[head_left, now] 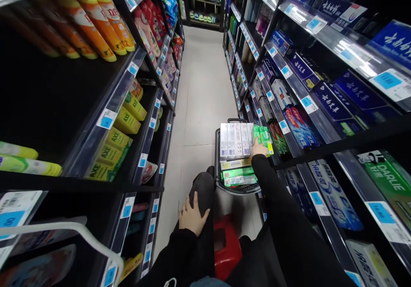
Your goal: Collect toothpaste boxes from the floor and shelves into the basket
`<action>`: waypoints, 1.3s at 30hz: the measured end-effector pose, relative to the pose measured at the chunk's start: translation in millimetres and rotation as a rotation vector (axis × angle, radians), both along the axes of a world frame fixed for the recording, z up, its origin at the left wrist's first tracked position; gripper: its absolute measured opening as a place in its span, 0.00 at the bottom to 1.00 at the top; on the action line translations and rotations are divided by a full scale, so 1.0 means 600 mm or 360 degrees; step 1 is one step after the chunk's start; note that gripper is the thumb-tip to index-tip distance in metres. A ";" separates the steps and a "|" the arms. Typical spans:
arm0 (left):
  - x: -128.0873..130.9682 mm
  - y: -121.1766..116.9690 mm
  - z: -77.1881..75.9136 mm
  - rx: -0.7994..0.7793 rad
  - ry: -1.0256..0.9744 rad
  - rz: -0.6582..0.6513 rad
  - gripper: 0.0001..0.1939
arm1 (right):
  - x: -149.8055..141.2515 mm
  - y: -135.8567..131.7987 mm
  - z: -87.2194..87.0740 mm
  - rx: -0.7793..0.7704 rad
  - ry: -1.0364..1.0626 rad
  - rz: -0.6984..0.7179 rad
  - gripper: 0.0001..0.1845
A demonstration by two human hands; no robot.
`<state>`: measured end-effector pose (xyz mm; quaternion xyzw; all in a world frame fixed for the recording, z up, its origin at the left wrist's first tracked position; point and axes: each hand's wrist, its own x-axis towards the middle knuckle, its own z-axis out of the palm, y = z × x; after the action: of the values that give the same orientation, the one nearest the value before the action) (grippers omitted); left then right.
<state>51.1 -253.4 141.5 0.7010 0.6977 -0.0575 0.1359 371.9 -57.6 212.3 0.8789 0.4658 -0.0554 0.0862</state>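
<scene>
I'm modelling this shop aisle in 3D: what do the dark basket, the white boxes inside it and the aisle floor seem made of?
Dark basket: probably plastic, slightly shiny, judging by its smooth, moulded-looking rim.
White boxes: likely printed card, with flat faces, crisp edges and barcodes; coating unclear.
Floor: pale, softly glossy tile, perhaps ceramic, given thin joint lines and reflected light.

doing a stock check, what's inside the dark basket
The basket holds a row of white boxes, green boxes to their right, and more boxes nearer the person. The right hand covers part of the green boxes; anything beneath the top layer is hidden.
</scene>
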 end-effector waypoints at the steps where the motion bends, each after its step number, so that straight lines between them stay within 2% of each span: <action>1: -0.001 -0.001 -0.002 0.0016 -0.0002 -0.0007 0.40 | 0.002 0.001 -0.004 -0.0009 -0.0009 -0.0003 0.31; 6: -0.001 -0.004 -0.007 0.0063 -0.0023 -0.0011 0.40 | 0.005 0.003 -0.014 -0.0048 -0.0035 -0.0008 0.33; 10: -0.001 -0.005 -0.006 0.0062 -0.0015 -0.0009 0.40 | 0.009 0.003 -0.015 -0.0055 -0.0107 -0.0018 0.31; 16: -0.001 -0.004 -0.006 0.0050 -0.0028 -0.0013 0.39 | 0.029 -0.003 -0.019 0.0044 -0.0140 0.0096 0.29; 21: 0.002 -0.002 -0.002 0.0046 -0.0014 0.0002 0.39 | 0.037 -0.012 -0.019 0.0086 -0.0056 0.0102 0.29; 24: 0.001 -0.002 -0.001 0.0041 -0.0017 -0.0014 0.39 | 0.048 -0.015 -0.017 0.0227 -0.0048 0.0148 0.30; 26: 0.000 -0.002 -0.002 0.0052 -0.0015 -0.0031 0.39 | 0.068 -0.015 -0.018 0.0420 -0.0082 0.0045 0.35; 28: -0.002 -0.003 -0.004 0.0068 -0.0004 -0.0037 0.39 | 0.094 -0.013 -0.025 0.0520 -0.0007 -0.0179 0.42; 31: -0.004 -0.004 -0.007 0.0099 0.0002 -0.0036 0.38 | 0.131 -0.007 -0.044 0.0381 0.0305 -0.0344 0.41; 33: -0.004 -0.004 -0.008 0.0115 0.0002 -0.0034 0.38 | 0.144 -0.004 -0.058 0.0287 0.0404 -0.0285 0.40; 35: -0.003 -0.004 -0.009 0.0124 0.0002 -0.0038 0.38 | 0.147 -0.002 -0.068 0.0262 0.0373 -0.0201 0.43; 37: -0.003 -0.003 -0.008 0.0126 0.0002 -0.0043 0.39 | 0.145 0.001 -0.073 0.0251 0.0364 -0.0123 0.45; 39: -0.002 -0.003 -0.007 0.0123 0.0007 -0.0050 0.39 | 0.143 0.005 -0.075 0.0271 0.0399 -0.0062 0.44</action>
<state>49.9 -254.9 137.6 0.7165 0.6886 -0.0341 0.1063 457.8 -54.7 167.5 0.8781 0.4588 -0.1269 -0.0485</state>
